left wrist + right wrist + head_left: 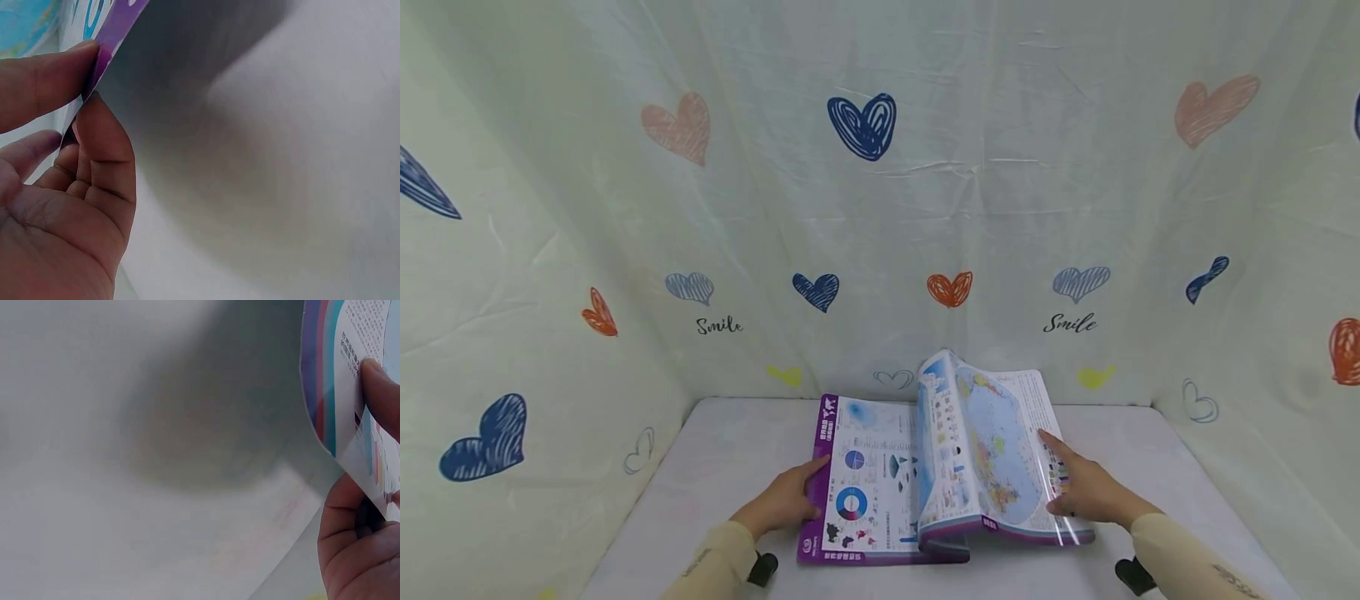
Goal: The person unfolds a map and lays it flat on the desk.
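A glossy folded map point(880, 475) with a purple border lies partly unfolded on the table. Its left panel shows charts and is nearly flat; the right panel point(1000, 450), printed with a world map, rises in a fold at the middle. My left hand point(784, 498) pinches the purple left edge point(117, 28) between thumb and fingers. On the other side my right hand point(1093, 487) grips the right edge, thumb on the printed face point(350, 375) and fingers behind the sheet. Both edges appear lifted off the table in the wrist views.
The white table point(722, 442) extends around the map on both sides. Behind it and at the sides hangs a pale curtain point(1000, 208) printed with hearts and the word "Smile". A dark wrist device point(763, 570) shows by the left sleeve, another point(1133, 575) by the right.
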The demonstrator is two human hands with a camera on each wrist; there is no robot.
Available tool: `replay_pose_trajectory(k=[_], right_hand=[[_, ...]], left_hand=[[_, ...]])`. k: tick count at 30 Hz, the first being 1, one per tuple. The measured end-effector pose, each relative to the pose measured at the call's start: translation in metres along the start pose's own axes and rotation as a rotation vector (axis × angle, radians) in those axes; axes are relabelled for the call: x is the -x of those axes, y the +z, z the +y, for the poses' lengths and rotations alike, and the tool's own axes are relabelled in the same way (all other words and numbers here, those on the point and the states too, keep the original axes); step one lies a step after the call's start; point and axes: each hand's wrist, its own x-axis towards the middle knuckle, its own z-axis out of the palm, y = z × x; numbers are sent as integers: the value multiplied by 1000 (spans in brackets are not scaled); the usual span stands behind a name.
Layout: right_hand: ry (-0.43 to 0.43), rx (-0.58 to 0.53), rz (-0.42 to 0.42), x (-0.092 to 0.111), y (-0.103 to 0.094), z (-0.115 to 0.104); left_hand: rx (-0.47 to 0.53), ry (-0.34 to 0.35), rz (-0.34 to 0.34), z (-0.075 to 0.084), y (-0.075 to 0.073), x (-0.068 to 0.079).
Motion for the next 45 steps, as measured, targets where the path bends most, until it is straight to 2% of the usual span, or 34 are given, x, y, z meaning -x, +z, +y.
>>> replay_pose_trajectory(k=[6,15,24,38,45], right_hand=[[50,1,0,9,-17,13],[93,58,14,16,-37,39],[75,105,33,22,-49,63],[7,211,63,27,-56,87],[22,252,61,27,-55,94]], left_hand=[[-32,-52,9,-11,-10,3],[-68,-84,25,-24,-26,11],[-106,-120,29,-35,-38,15],[-133,-147,25,-44,-51,21],[-155,-149,35,-48,-56,23]])
